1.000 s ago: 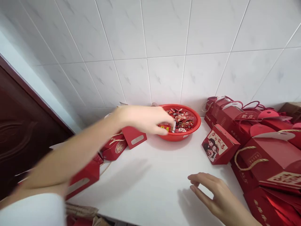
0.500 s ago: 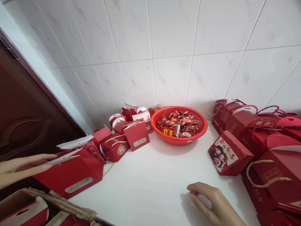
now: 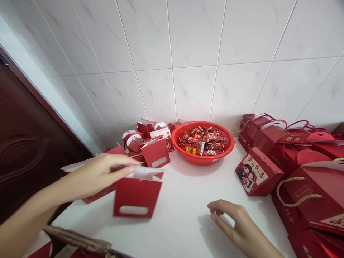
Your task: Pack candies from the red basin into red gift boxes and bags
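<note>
My left hand (image 3: 99, 175) pinches the top edge of a red box (image 3: 137, 197) with an oval window near its bottom and an open top. This box is at the left middle of the white table (image 3: 174, 218). Over the table at the lower right, my right hand (image 3: 231, 222) is held with fingers bent and a gap between thumb and forefinger, nothing in it. Beyond both hands sits a red plastic basket (image 3: 199, 160) filled with wrapped candies (image 3: 205, 139). A red box with a cartoon couple (image 3: 258, 173) stands to the right.
Many red gift boxes (image 3: 287, 143) with rope handles crowd the right side. More red boxes (image 3: 154, 152) cluster at the back left. A cardboard carton (image 3: 80, 238) is at the lower left edge. Behind rises a tiled wall (image 3: 196, 86); a dark door (image 3: 32, 136) is at left.
My left hand has moved right with the red box, away from the boxes at the left. My right hand has stayed nearly in place. The view has shifted slightly.
</note>
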{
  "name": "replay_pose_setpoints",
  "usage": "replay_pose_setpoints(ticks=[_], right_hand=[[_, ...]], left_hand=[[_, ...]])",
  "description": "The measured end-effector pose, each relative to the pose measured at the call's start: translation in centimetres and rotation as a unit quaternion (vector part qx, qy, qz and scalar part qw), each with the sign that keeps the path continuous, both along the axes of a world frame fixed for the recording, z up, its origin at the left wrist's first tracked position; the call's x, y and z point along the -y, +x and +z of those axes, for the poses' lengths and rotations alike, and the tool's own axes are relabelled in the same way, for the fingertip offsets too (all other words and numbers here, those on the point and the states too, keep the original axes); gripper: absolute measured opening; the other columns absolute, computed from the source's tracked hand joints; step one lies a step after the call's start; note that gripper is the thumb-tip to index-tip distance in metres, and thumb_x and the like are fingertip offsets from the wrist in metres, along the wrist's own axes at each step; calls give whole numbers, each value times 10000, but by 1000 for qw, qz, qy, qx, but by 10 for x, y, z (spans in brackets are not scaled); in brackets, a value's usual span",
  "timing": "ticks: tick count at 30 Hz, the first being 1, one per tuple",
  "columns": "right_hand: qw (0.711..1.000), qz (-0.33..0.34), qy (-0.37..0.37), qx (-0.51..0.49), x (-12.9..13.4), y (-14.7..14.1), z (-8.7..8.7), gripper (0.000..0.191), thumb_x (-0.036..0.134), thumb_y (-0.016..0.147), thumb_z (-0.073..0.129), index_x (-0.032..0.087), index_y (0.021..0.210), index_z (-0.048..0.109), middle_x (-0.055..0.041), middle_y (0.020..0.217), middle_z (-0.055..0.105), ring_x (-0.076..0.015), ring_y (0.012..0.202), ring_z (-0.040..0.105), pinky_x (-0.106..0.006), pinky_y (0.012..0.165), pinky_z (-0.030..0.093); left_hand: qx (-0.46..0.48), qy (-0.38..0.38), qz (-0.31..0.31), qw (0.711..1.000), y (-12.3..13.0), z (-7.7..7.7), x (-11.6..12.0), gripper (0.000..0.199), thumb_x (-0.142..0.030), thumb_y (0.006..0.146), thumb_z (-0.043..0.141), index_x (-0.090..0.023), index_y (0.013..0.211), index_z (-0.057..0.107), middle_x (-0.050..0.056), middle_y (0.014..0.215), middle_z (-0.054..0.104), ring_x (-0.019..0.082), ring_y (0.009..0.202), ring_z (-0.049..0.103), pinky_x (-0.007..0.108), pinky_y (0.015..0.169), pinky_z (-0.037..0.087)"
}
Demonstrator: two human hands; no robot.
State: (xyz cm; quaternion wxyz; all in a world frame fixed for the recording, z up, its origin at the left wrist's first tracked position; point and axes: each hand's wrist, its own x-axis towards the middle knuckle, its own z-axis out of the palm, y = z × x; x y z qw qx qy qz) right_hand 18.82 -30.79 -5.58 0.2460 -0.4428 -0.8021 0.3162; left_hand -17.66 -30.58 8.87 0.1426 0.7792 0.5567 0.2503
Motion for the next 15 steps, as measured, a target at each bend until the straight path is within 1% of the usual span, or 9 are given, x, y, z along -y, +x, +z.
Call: replay_pose_setpoints(ticks=[1,2,3,5,6,9,12,13,15], right_hand=[[1000,-5,3,-8,0,-2,2,254,381,981,494,252,1080,689,-41,1004,740,-181,881,708,-286,809,563],[1000,-14,8,-19,-1,-4,4,273,388,978,505,259,1154,668,-48,1047,736,-179,884,708,-294,825,567],[999,-24,14,-32,-2,-5,5,314,397,975,514,265,1234,634,-57,1098,727,-177,877,707,-306,837,572],[996,-49,24,-64,-6,-8,7,425,425,968,525,268,1362,541,-90,1209,691,-174,848,703,-328,820,587],[994,-61,28,-81,-9,-10,8,476,444,964,529,263,1403,496,-110,1260,665,-175,835,701,-335,798,595],[988,-85,24,-124,-18,-15,8,571,487,956,532,259,1462,400,-147,1414,553,-177,842,699,-348,766,609],[985,-91,5,-144,-27,-21,8,604,487,955,531,268,1485,342,-142,1500,467,-181,887,695,-363,788,610],[985,-94,-1,-146,-29,-24,8,600,484,954,532,265,1478,342,-139,1494,474,-187,901,692,-365,784,609],[984,-94,-9,-149,-34,-30,7,562,478,949,536,250,1438,379,-131,1430,537,-199,920,683,-364,778,601]], left_hand=[[-33,-42,-30,998,13,3,-10,185,-295,930,624,-261,986,797,-57,947,781,154,813,711,152,681,501],[-40,-69,-58,995,25,5,-20,229,-334,949,582,-243,1000,785,-39,950,777,158,801,703,166,668,502],[-36,-82,-58,994,36,4,-30,281,-371,967,539,-225,1026,771,-14,988,768,171,832,690,190,683,506],[-1,-89,-62,994,56,-1,-47,354,-460,951,532,-188,971,758,19,890,752,177,763,659,217,626,488],[23,-93,-67,993,64,-6,-55,383,-490,944,527,-179,927,749,25,861,741,177,755,645,226,628,485],[98,-105,-75,987,85,-24,-71,427,-545,908,543,-164,819,714,29,823,715,179,753,618,242,657,483],[143,-123,-79,979,99,-41,-81,456,-586,871,561,-158,766,677,26,790,685,186,748,595,258,666,472],[152,-127,-79,977,103,-46,-83,460,-593,859,567,-160,732,654,18,757,661,183,734,581,260,659,462],[167,-138,-73,973,106,-53,-86,461,-593,838,578,-164,668,601,-3,684,595,169,691,547,260,632,437]])
